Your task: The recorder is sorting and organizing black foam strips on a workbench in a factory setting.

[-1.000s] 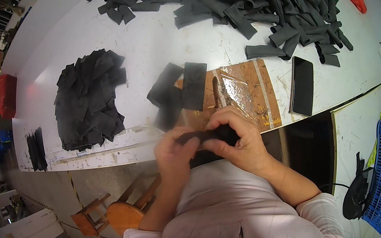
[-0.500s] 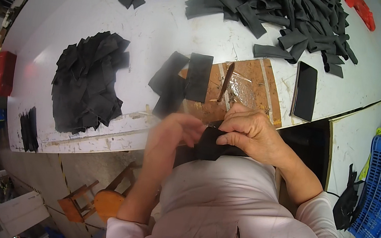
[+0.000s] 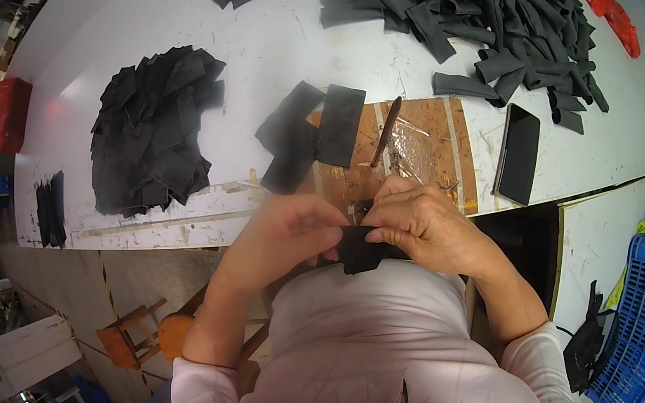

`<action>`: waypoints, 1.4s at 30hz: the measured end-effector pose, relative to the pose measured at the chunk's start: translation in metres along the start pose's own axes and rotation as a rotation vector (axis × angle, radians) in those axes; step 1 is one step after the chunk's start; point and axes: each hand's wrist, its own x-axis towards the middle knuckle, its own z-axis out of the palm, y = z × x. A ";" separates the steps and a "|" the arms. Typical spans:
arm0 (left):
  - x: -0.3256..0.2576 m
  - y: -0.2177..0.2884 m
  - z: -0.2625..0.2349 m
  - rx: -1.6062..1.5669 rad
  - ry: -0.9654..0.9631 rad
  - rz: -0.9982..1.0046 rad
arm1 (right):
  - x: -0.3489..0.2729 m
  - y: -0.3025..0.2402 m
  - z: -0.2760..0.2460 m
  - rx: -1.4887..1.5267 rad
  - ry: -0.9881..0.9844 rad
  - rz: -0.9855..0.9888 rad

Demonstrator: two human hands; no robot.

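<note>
A small black fabric piece [image 3: 363, 253] is stretched between my hands at the table's near edge, in front of my body. My left hand [image 3: 293, 229], a little blurred, pinches its left edge between thumb and fingers. With thumb and fingertips pressed together, my right hand [image 3: 431, 228] grips its upper right part. Just beyond my hands lies a brown board [image 3: 451, 150] with tape strips and a clear plastic patch. A thin dark brown stick-like tool [image 3: 388, 128] rests on it. Several flat black fabric pieces [image 3: 340, 125] overlap the board's left side.
A large heap of dark fabric tubes [image 3: 482, 25] covers the table's far side. At left are a pile of flat black pieces [image 3: 153, 134] and a small stack [image 3: 52, 209]. A phone [image 3: 518, 156] lies right of the board. A blue crate [image 3: 638, 324] stands at right, a wooden stool [image 3: 131, 336] lower left.
My left hand has come in from an open, blurred pose to pinch the fabric's left edge. The piece now hangs slightly lower and is drawn between both hands.
</note>
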 end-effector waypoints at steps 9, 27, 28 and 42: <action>0.001 0.003 0.000 0.243 0.004 0.042 | 0.002 -0.005 -0.003 -0.089 -0.040 -0.075; 0.010 -0.024 0.037 0.049 0.324 0.449 | -0.004 -0.013 0.025 0.144 0.457 0.054; 0.012 -0.030 0.037 0.030 0.335 0.418 | -0.002 -0.011 0.023 0.051 0.434 0.006; 0.040 -0.016 0.032 -0.405 0.438 0.366 | 0.009 0.001 0.024 -0.218 0.568 -0.067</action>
